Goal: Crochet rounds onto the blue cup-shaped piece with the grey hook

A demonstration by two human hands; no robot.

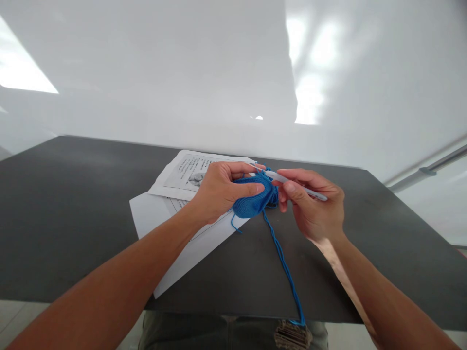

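Observation:
A blue crocheted piece (249,203), rounded and cup-like, is pinched between the thumb and fingers of my left hand (222,187). My right hand (315,201) grips a crochet hook (297,185) with a pale handle, much like a pen. The hook's thin metal shaft reaches to the top edge of the blue work, by my left fingertips; its very tip is too small to make out. From the work, a doubled strand of blue yarn (280,250) runs down over the table's front edge. A short yarn tail (235,226) hangs at the piece's lower left.
Printed paper sheets (160,272) with text and a picture lie under my left hand and forearm on the dark grey table (87,194). A glossy white wall (182,73) rises behind the table. Below the front edge, a brown corrugated cardboard piece (293,335) sits by my lap.

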